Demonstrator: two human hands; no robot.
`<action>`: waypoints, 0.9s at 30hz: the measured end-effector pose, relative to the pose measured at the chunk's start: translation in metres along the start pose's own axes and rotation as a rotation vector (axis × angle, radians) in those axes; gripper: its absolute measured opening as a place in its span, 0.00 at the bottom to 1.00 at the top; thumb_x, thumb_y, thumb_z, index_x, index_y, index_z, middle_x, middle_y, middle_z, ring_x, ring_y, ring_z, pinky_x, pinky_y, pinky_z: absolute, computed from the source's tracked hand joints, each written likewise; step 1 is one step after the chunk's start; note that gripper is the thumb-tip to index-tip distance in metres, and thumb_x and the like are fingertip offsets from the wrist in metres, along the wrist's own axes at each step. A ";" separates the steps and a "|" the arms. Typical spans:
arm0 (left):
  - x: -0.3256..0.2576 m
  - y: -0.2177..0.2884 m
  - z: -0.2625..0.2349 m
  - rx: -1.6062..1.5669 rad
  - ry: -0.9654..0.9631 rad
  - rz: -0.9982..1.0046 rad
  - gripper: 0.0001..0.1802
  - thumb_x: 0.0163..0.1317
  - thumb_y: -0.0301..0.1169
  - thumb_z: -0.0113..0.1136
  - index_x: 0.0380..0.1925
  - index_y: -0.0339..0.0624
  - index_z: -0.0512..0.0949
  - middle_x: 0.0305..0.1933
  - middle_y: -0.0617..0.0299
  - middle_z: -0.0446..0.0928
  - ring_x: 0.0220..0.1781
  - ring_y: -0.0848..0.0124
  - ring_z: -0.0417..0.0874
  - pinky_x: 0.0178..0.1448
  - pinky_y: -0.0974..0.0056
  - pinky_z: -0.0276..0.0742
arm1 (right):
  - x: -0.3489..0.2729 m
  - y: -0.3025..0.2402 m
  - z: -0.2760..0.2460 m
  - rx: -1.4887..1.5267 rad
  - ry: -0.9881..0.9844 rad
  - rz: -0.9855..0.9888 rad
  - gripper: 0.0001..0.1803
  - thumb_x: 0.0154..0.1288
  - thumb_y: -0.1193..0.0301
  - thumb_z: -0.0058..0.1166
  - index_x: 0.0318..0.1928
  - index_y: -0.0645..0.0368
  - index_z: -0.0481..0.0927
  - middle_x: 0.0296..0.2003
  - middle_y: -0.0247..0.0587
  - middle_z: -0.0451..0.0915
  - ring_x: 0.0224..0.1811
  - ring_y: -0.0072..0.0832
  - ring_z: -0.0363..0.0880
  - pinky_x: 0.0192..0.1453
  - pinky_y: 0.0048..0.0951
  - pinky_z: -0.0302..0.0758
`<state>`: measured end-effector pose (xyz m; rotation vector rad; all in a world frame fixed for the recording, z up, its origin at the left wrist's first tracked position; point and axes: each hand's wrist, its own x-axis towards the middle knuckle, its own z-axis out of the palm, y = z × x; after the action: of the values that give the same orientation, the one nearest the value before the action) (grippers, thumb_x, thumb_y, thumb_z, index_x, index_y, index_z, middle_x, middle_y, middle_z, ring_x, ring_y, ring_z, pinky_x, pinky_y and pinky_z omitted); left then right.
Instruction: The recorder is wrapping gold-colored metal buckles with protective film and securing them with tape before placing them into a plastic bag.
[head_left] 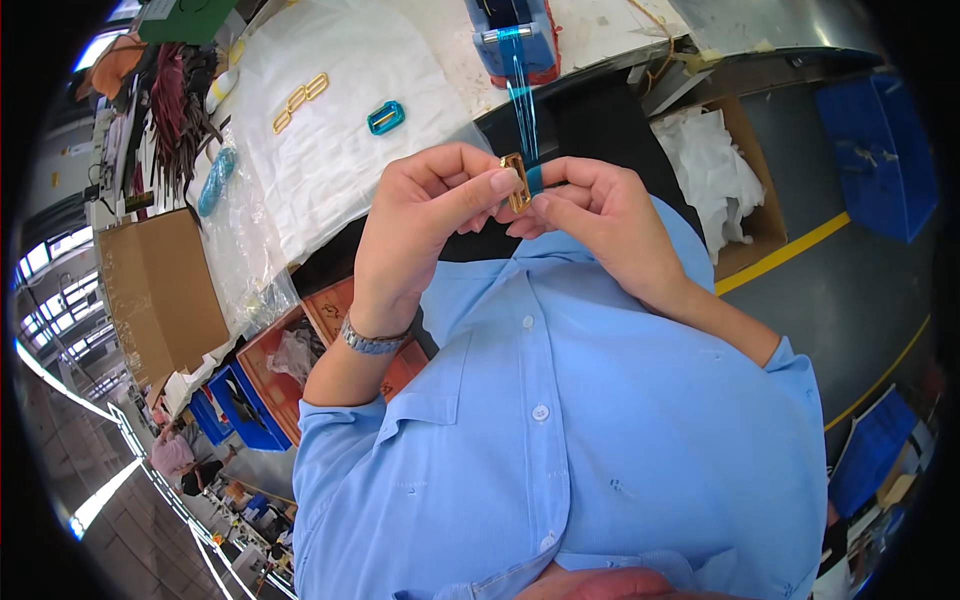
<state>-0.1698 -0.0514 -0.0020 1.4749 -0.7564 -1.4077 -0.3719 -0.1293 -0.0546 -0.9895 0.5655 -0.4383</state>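
Note:
In front of my chest, my left hand (425, 205) pinches a small gold slider buckle (517, 190) between thumb and fingers. My right hand (612, 215) is closed beside it, thumb and fingers gripping the lower end of a shiny blue tape strip (521, 105) close to the buckle's right side. Whether the tape touches the buckle is hard to tell. The strip runs up to a blue tape dispenser (518, 45) at the table's edge. To the left, several gold buckles (300, 102) lie in a row on white sheeting, near a buckle wrapped in blue tape (386, 118).
White sheeting (340, 50) covers part of the table. A cardboard box (765, 205) with white scraps stands on the right, near a blue bin (880, 150). On the left are another cardboard box (165, 295), clear plastic and blue crates (245, 405). A person (175, 455) is far off.

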 end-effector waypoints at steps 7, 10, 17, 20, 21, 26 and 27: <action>0.006 -0.005 0.001 0.028 -0.001 0.010 0.09 0.72 0.33 0.73 0.40 0.37 0.88 0.31 0.69 0.84 0.32 0.83 0.77 0.37 0.75 0.69 | -0.002 -0.002 0.003 0.007 0.014 -0.009 0.13 0.82 0.76 0.55 0.57 0.73 0.84 0.47 0.48 0.93 0.50 0.28 0.93 0.57 0.28 0.88; 0.008 -0.007 0.001 0.028 -0.004 0.009 0.09 0.72 0.33 0.73 0.41 0.37 0.88 0.31 0.69 0.84 0.32 0.83 0.77 0.37 0.75 0.69 | -0.002 -0.002 0.003 -0.006 0.015 -0.008 0.13 0.82 0.76 0.55 0.58 0.73 0.84 0.47 0.48 0.92 0.50 0.28 0.93 0.58 0.28 0.88; 0.009 -0.004 0.002 0.028 -0.013 0.014 0.10 0.72 0.33 0.73 0.41 0.36 0.88 0.31 0.69 0.83 0.32 0.83 0.78 0.37 0.75 0.70 | -0.001 -0.003 0.002 -0.024 0.004 -0.018 0.13 0.82 0.76 0.54 0.58 0.73 0.84 0.47 0.48 0.92 0.50 0.27 0.93 0.59 0.27 0.88; 0.012 -0.007 0.001 0.040 -0.014 0.009 0.09 0.73 0.32 0.73 0.41 0.36 0.87 0.31 0.69 0.84 0.32 0.83 0.79 0.37 0.75 0.70 | -0.002 -0.002 0.003 -0.026 0.006 -0.021 0.13 0.82 0.76 0.55 0.57 0.72 0.85 0.47 0.47 0.92 0.50 0.27 0.93 0.58 0.27 0.88; 0.012 -0.007 0.001 0.038 -0.019 0.006 0.09 0.73 0.32 0.73 0.41 0.36 0.87 0.32 0.68 0.85 0.32 0.84 0.79 0.37 0.75 0.70 | -0.002 -0.001 0.003 -0.022 0.010 -0.021 0.13 0.81 0.76 0.55 0.57 0.72 0.85 0.47 0.46 0.92 0.50 0.27 0.93 0.58 0.27 0.88; 0.017 -0.012 0.002 0.032 -0.013 -0.019 0.09 0.73 0.32 0.73 0.40 0.36 0.87 0.32 0.69 0.85 0.32 0.84 0.79 0.37 0.76 0.70 | 0.000 0.004 0.001 -0.013 0.009 -0.022 0.13 0.80 0.73 0.60 0.55 0.72 0.86 0.46 0.46 0.93 0.48 0.26 0.93 0.55 0.26 0.88; 0.019 -0.014 0.001 0.030 -0.023 -0.013 0.09 0.72 0.32 0.73 0.40 0.37 0.87 0.32 0.69 0.85 0.32 0.84 0.79 0.37 0.76 0.71 | 0.002 0.005 0.000 0.002 0.009 -0.004 0.13 0.80 0.72 0.62 0.54 0.72 0.86 0.46 0.46 0.93 0.47 0.26 0.93 0.54 0.26 0.88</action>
<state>-0.1704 -0.0632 -0.0223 1.4916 -0.7865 -1.4311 -0.3698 -0.1281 -0.0593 -0.9875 0.5707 -0.4472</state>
